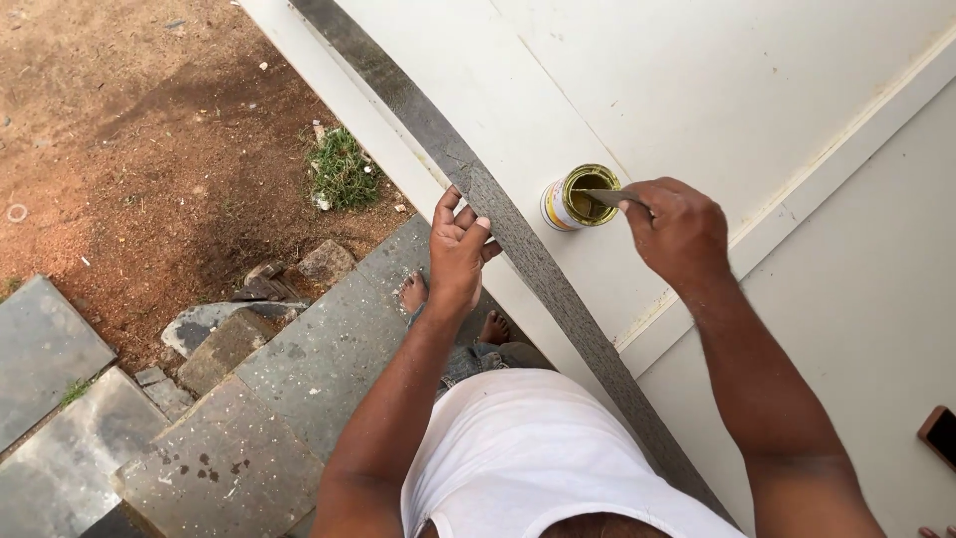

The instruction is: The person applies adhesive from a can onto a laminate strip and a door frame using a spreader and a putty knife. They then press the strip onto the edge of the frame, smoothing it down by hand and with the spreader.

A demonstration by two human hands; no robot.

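Observation:
My left hand (458, 249) rests on the near edge of a large white board (717, 90), fingers spread against a long dark grey edging strip (518, 239) that runs along that edge. My right hand (677, 229) grips a thin flat tool (605, 197), its tip dipped into a small open tin (580, 197) of yellowish liquid. The tin stands upright on the white board, just right of the strip.
A raised white batten (797, 209) crosses the board diagonally. A phone (940, 434) lies at the right edge. Below the board are grey stone slabs (319, 349), loose stones (324, 261), a grass tuft (344, 169), red soil and my bare feet (413, 292).

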